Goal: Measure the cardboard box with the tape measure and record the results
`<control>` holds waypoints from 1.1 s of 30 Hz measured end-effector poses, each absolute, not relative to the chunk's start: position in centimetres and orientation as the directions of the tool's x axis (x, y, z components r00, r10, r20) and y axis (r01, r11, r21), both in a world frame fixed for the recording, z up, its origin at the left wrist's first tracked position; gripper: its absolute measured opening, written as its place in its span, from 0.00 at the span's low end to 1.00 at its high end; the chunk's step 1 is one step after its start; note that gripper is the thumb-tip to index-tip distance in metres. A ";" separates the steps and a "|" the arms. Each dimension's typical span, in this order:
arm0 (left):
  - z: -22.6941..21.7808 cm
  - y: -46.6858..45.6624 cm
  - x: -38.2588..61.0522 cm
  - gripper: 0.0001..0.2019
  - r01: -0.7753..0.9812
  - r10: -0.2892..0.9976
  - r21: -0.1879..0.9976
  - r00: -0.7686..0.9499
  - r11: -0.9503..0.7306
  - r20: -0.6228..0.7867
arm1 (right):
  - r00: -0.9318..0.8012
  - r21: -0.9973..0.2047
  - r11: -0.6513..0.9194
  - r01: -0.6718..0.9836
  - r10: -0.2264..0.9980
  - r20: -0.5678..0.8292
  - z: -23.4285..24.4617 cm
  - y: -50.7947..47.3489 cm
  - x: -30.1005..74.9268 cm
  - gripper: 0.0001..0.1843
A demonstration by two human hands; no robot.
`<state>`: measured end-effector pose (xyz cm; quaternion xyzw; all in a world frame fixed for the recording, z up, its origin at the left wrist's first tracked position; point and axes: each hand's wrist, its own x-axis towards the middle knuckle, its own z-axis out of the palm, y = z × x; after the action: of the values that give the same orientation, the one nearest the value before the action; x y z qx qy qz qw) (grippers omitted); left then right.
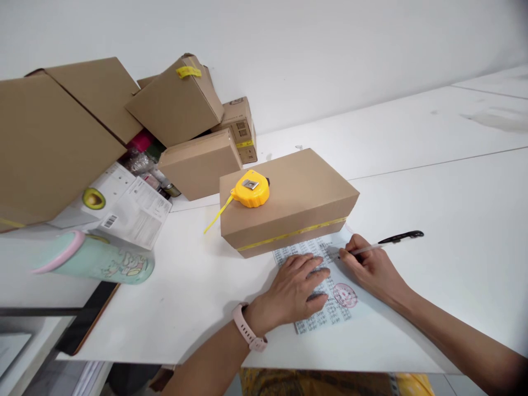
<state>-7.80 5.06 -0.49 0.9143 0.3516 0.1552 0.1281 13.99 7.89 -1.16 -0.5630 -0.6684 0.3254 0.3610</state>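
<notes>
My left hand (297,289) lies flat with fingers spread on a sheet of paper (340,314) covered in dark handwriting or print. A round red stamp mark shows on the paper's right part. In my right hand (373,269) a pen (396,238) with a clear barrel and black cap end is gripped, its tip at the sheet near the upper right of the writing. Just beyond the paper stands a closed cardboard box (297,187) with a yellow strip along its front, covering the sheet's far edge. A yellow tape measure (251,190) rests on the box, its blade end sticking out.
Several cardboard boxes (173,104) are piled at the back left against the wall. A white printed carton (132,203) with an avocado picture leans below them. A mint-green bottle (107,258) with a pink band stands near a dark tablet-like slab (88,319) at the table's left edge.
</notes>
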 end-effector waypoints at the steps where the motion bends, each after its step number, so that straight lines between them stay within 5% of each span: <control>1: -0.5 5.1 -7.8 0.20 0.605 0.684 0.343 0.704 -0.719 0.190 | -0.107 -0.840 0.156 0.519 0.987 0.117 -1.2 7.9 14.0 0.14; 33: -0.5 5.1 -7.7 0.19 0.604 0.680 0.332 0.705 -0.724 0.200 | -0.106 -0.850 0.131 0.511 0.990 0.088 -1.7 7.9 14.0 0.14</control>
<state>-7.73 5.08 -0.48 0.9152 0.3510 0.1561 0.1217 13.96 7.91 -1.66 -0.5663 -0.6626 0.3376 0.3552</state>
